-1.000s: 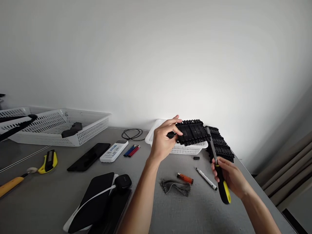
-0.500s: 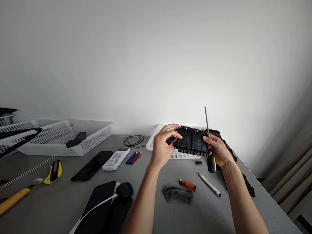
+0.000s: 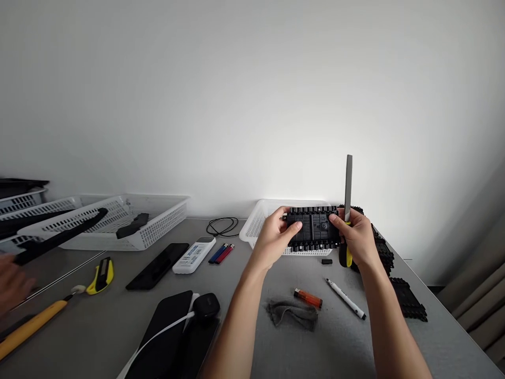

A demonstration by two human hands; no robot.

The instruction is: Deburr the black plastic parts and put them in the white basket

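My left hand [image 3: 273, 239] grips the left end of a black ridged plastic part [image 3: 313, 228], its thumb on the face. At the part's right end my right hand [image 3: 357, 234] pinches the edge and also holds a flat metal file [image 3: 348, 184], blade upright, with a black and yellow handle. Behind the part stands a white basket [image 3: 252, 226]. More black parts [image 3: 408, 299] lie on the table at the right, some partly hidden by my right hand and forearm.
Below my hands lie an orange lighter [image 3: 308, 298], a grey cloth [image 3: 294, 314] and a white marker [image 3: 346, 299]. To the left are phones, a white power bank [image 3: 194, 255], a yellow cutter [image 3: 101, 275] and baskets. Another person's hand [image 3: 13, 284] shows at the left edge.
The black part has been levelled and faces the camera more squarely. The file has turned so its broad side shows. Another person's hand has come into view at the left with a long black piece.
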